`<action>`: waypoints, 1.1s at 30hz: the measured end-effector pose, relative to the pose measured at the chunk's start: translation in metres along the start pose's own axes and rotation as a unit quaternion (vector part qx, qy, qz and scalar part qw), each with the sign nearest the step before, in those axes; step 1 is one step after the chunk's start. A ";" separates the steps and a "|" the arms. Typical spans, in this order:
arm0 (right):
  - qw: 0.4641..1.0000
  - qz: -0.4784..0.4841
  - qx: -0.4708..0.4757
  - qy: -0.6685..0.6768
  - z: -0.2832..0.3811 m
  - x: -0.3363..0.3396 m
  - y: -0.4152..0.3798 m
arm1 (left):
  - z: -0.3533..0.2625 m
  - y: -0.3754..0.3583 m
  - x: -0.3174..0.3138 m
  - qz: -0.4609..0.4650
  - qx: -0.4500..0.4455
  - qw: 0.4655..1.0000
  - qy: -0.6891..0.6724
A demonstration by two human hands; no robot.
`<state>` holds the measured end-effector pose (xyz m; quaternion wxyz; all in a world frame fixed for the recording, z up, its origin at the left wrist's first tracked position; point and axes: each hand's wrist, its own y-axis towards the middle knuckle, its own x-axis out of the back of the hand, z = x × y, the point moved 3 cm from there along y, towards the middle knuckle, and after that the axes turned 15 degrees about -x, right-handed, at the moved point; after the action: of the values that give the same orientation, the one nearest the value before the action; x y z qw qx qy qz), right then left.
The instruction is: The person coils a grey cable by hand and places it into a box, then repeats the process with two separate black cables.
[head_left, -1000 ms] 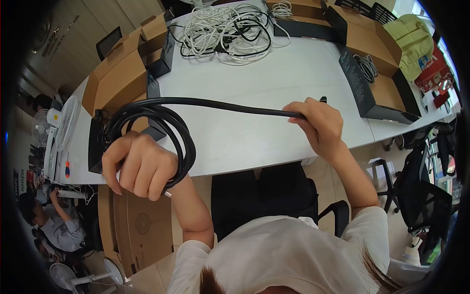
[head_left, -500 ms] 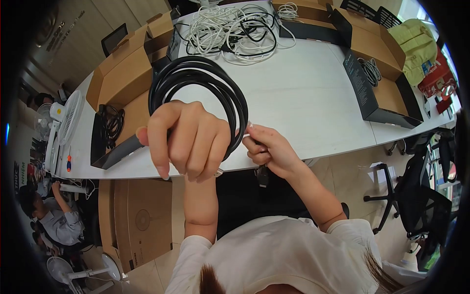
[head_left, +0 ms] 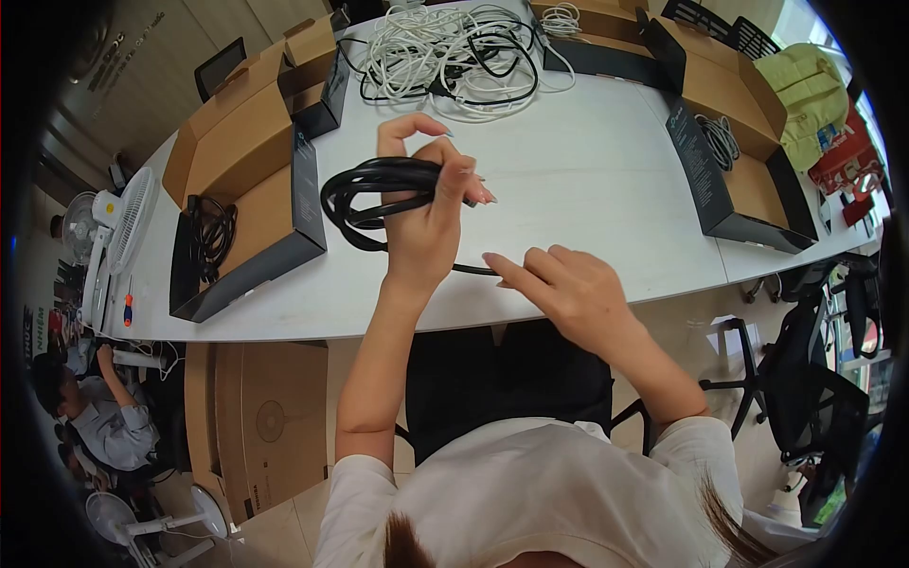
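Note:
A black cable (head_left: 360,194) is looped in a coil around my left hand (head_left: 426,208), whose thumb presses on the loops while the fingers curl above them. From the coil a single length runs right to my right hand (head_left: 568,289), which pinches it near the index fingertip. Both hands are above the front part of the white table (head_left: 549,208). The cable's far end is hidden behind my right hand.
A tangle of white and black cables (head_left: 450,57) lies at the back. Left, an open box (head_left: 246,218) holds a coiled black cable (head_left: 212,237); right, another open box (head_left: 748,180) holds a grey cable (head_left: 718,142). A screwdriver (head_left: 128,310) and a fan (head_left: 133,218) are at far left.
My left hand has turned over and moved up, and the coil now sits lower and flatter around it. My right hand has shifted right, with a stretch of cable showing between the hands.

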<state>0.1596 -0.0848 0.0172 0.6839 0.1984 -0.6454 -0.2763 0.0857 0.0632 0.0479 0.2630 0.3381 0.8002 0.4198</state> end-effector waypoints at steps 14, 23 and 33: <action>0.875 -0.264 0.351 -0.205 -0.039 0.022 0.009 | -0.005 -0.025 -0.032 0.351 0.395 0.849 -0.038; 0.975 0.076 0.149 0.148 -0.034 0.030 0.052 | 0.009 -0.048 -0.028 0.293 0.523 0.589 -0.541; 0.931 0.180 0.049 0.314 -0.054 -0.001 0.088 | 0.027 -0.031 -0.016 0.190 0.442 0.614 -0.626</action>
<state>0.2240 -0.0208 0.0667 0.8794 0.1890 -0.4351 -0.0401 0.1054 0.0517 0.0100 0.4329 0.7385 0.4484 -0.2573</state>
